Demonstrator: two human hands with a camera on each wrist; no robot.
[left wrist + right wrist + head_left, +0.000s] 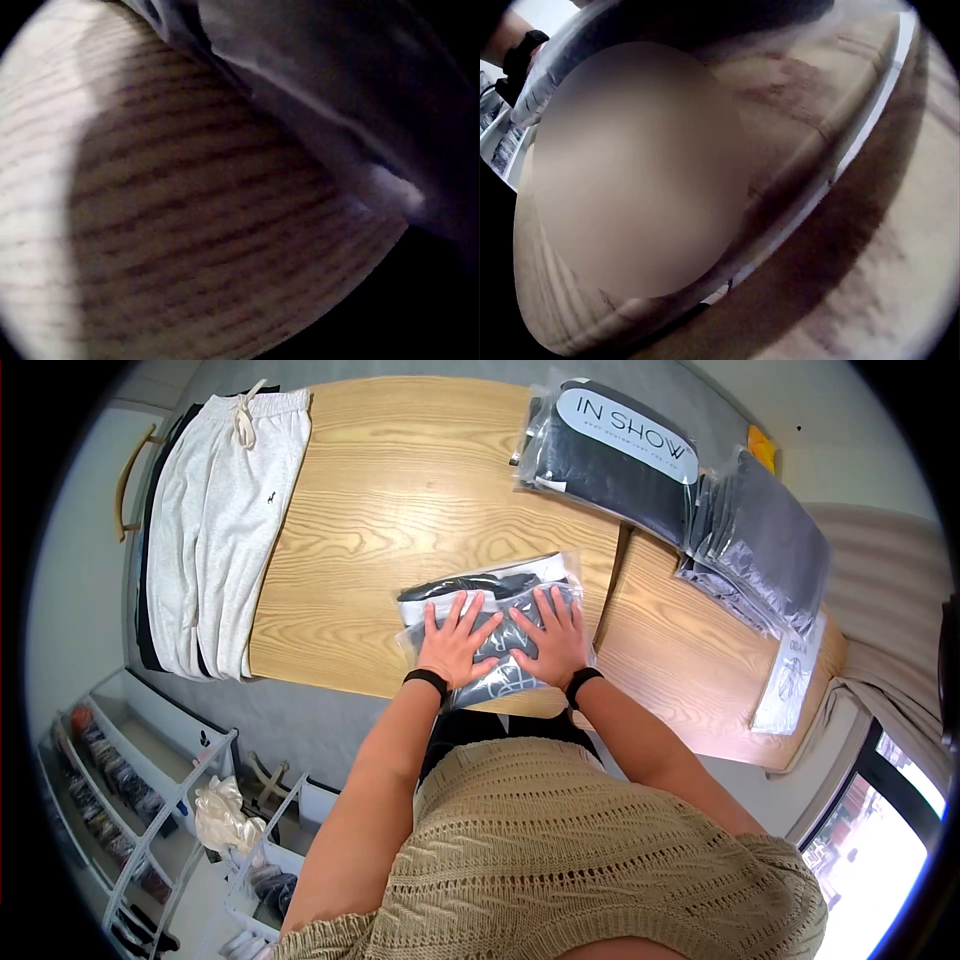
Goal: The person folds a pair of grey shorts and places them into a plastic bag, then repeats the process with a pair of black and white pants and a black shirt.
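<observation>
A dark grey folded garment in a clear plastic bag (pixel 507 682) lies on the wooden table, with pale lettering and a white band along its far side. My left hand (pixel 462 646) presses flat on its left part, fingers spread. On the right part, my right hand (pixel 556 644) also rests with straight, spread fingers. Both hands touch the bag from above. The left wrist view shows the bag's dark edge (pixel 300 97) over the wood grain. In the right wrist view the bag's crinkled side (pixel 544 90) appears at upper left, and a blurred circle hides the middle.
Light grey drawstring sweatpants (pixel 225 530) lie over dark cloth at the table's (pixel 400 470) left end. Bagged dark garments (pixel 620 480) and a further bagged stack (pixel 770 545) lie at the far right. A flat white printed bag (pixel 790 680) is near the right edge. Shelving (pixel 150 830) stands lower left.
</observation>
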